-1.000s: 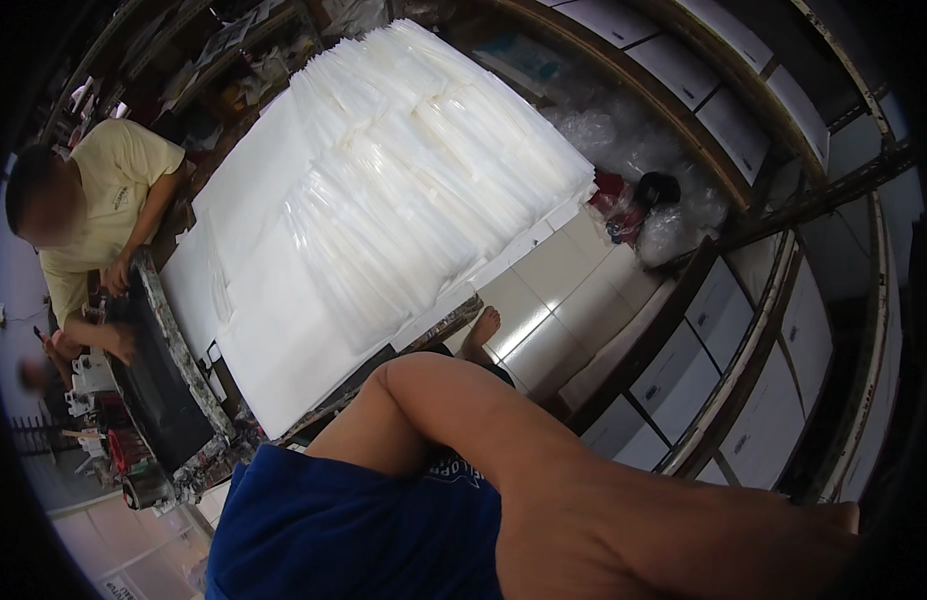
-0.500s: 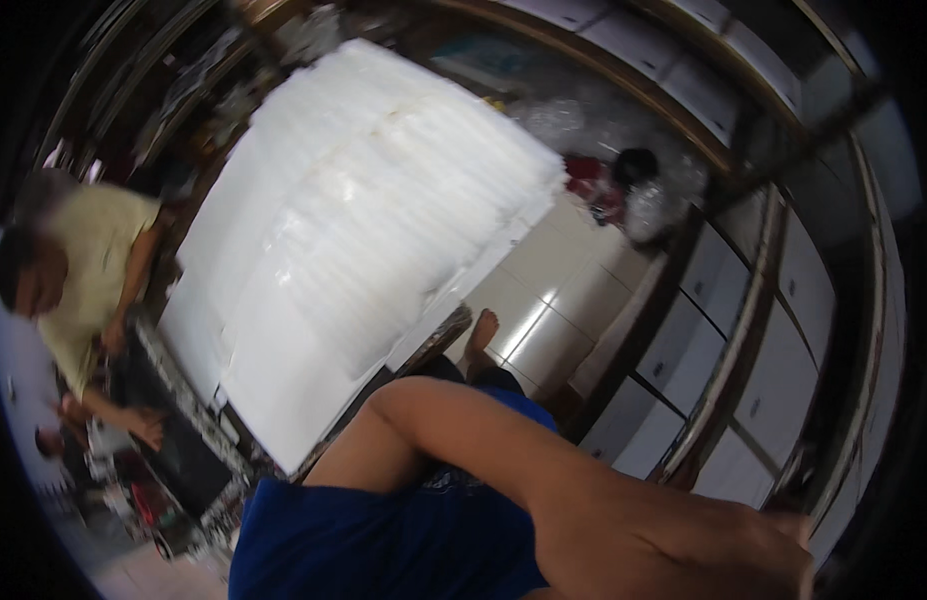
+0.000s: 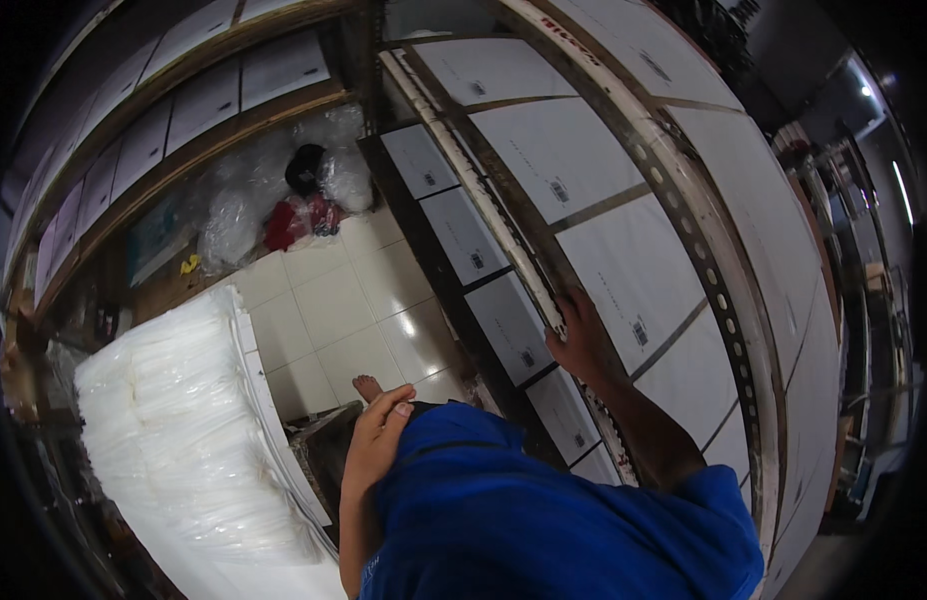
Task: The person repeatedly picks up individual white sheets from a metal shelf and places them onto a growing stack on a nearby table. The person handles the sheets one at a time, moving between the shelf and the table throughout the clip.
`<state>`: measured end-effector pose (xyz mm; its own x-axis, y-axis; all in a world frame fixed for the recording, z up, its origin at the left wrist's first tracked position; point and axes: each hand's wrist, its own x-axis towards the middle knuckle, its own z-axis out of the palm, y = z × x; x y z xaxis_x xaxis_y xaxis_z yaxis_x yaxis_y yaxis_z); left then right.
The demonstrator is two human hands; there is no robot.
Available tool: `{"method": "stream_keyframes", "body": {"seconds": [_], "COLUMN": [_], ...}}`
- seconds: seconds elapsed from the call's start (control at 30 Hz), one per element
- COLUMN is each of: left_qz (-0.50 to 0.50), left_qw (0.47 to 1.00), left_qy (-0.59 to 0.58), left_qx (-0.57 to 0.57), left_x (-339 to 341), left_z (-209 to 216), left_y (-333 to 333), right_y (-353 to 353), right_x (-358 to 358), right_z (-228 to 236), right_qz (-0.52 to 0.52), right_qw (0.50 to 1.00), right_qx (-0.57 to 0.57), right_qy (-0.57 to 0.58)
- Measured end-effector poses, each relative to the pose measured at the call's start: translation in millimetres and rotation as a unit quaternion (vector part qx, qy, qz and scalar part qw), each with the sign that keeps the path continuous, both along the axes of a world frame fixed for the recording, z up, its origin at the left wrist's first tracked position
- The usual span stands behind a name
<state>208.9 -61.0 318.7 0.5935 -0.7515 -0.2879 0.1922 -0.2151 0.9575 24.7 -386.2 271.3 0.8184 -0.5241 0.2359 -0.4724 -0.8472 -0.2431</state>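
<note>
My left hand (image 3: 378,437) rests beside the front of my blue shirt (image 3: 483,470), fingers stretched out and holding nothing. At my right, my right hand (image 3: 581,338) grips the pale, worn shelf beam (image 3: 503,215). Behind and below that beam stand rows of white cartons (image 3: 608,270), closest to the right hand. To the left of my left hand lies a wide stack of white, plastic-wrapped sheet-like material (image 3: 188,430); what it is exactly I cannot tell.
A perforated metal upright (image 3: 698,275) runs along the shelving on the right. Clear plastic bags (image 3: 233,225), a red bundle (image 3: 288,225) and a black round thing (image 3: 305,168) lie by the far shelf. Pale floor tiles (image 3: 328,290) show between stack and shelving. My bare foot (image 3: 366,387) stands there.
My view has swung right toward the cartons. My left arm, stretched across to the right before, is now back at my body. My right hand has come into view; the co-worker has left it.
</note>
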Motion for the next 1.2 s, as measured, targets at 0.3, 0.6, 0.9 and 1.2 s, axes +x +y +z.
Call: {"method": "stream_keyframes", "body": {"seconds": [0.3, 0.6, 0.9, 1.2], "left_qz": [0.044, 0.162, 0.166, 0.014], "left_qw": [0.994, 0.963, 0.949, 0.901], "left_qy": [-0.039, 0.184, 0.121, 0.191], "left_qx": [0.091, 0.114, 0.240, 0.389], "left_x": [14, 29, 62, 7], "left_z": [-109, -199, -360, -383], "left_y": [9, -17, -20, -26], "right_y": [4, -1, -3, -2], "right_x": [-3, -10, -9, -15], "right_z": [-3, -11, -17, -3], "right_qz": [-0.014, -0.025, -0.006, -0.011], "right_qw": [1.000, 1.000, 1.000, 1.000], "right_qx": [0.003, 0.006, -0.001, 0.023], "right_qy": [0.011, 0.011, -0.008, 0.017]}}
